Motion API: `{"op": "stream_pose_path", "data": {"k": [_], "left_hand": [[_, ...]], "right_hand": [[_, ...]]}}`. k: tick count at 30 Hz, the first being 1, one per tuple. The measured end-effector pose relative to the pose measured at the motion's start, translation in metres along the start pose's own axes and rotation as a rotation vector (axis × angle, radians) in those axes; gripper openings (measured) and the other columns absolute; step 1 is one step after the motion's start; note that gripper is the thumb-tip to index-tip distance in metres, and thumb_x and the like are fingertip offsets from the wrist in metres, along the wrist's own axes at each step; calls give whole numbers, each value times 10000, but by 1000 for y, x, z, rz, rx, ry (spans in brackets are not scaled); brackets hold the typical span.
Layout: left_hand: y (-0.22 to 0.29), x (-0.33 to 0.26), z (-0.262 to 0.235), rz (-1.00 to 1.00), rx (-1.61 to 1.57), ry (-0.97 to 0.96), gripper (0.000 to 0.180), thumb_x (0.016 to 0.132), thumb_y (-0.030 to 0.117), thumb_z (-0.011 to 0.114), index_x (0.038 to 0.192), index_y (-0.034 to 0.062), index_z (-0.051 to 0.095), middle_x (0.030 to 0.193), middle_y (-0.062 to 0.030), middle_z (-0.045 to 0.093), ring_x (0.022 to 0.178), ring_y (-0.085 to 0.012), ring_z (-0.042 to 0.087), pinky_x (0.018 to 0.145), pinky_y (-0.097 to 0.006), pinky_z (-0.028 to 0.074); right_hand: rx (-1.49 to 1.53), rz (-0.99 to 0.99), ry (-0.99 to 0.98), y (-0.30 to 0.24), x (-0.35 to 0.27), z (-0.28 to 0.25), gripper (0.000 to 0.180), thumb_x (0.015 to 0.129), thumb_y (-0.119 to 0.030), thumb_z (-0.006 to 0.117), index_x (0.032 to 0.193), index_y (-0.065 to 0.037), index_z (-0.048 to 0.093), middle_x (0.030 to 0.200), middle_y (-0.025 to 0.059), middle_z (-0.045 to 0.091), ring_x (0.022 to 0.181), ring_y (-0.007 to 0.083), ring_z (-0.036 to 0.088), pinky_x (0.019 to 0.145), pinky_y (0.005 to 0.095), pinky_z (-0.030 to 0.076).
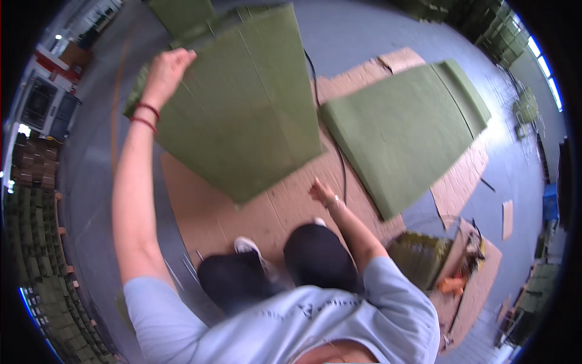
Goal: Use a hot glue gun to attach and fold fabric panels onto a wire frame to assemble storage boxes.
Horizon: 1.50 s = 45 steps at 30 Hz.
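Observation:
A large olive-green panel with straight crease lines stands tilted in front of me, over brown cardboard. My left hand is closed at its upper left edge, gripping the panel; the fingertips are partly hidden. My right hand is held below the panel's lower right corner, apart from it, fingers spread and holding nothing. To the right, a second olive-green panel lies flat on the cardboard, with a folded strip along its far right end.
Flattened cardboard covers the floor by my feet. A black cable runs between the panels. At right, an orange-handled tool lies beside a green bundle. Stacked green pieces line the left side.

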<state>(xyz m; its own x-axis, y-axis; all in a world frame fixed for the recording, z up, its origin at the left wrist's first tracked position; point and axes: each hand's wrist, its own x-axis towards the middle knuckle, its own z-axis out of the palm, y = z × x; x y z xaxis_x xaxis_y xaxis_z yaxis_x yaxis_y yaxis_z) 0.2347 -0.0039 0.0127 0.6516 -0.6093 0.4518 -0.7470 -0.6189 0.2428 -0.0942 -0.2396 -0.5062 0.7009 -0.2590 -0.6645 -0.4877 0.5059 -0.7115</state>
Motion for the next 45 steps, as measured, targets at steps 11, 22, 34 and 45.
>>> {"op": "stream_pose_path", "data": {"k": [11, 22, 34, 45], "left_hand": [[39, -51, -4, -149, -83, 48, 452, 924, 384, 658, 669, 15, 598, 531, -130, 374, 473, -162, 361, 475, -352, 316], [-112, -135, -133, -818, -848, 234, 441, 946, 409, 646, 1111, 2, 686, 995, -42, 697, 854, -115, 641, 804, -263, 491], [-261, -368, 124, -1369, -1029, 177, 655, 939, 441, 635, 1363, -36, 486, 1450, -141, 475, 1349, -234, 413, 1123, -402, 301], [-30, -342, 79, -297, 57, 153, 622, 1029, 463, 387, 1468, 23, 378, 1551, -166, 326, 1451, -315, 273, 1181, -431, 238]], "right_hand": [[586, 127, -21, -8, 61, 62, 820, 906, -742, 393, 1458, -135, 394, 1501, 37, 416, 1313, 282, 465, 1017, 464, 428], [-77, -799, -40, -348, -96, 51, 430, 986, -285, 571, 1311, -4, 554, 1175, 35, 631, 1018, 131, 595, 878, 273, 485], [-645, -726, -2, -261, -100, 15, 528, 1018, -336, 519, 1372, 55, 482, 1202, 117, 659, 1097, 184, 602, 982, 301, 457], [-307, -824, 340, -194, -159, -5, 470, 993, -266, 579, 1343, 41, 514, 1169, 119, 671, 1102, 177, 608, 926, 277, 470]]}}
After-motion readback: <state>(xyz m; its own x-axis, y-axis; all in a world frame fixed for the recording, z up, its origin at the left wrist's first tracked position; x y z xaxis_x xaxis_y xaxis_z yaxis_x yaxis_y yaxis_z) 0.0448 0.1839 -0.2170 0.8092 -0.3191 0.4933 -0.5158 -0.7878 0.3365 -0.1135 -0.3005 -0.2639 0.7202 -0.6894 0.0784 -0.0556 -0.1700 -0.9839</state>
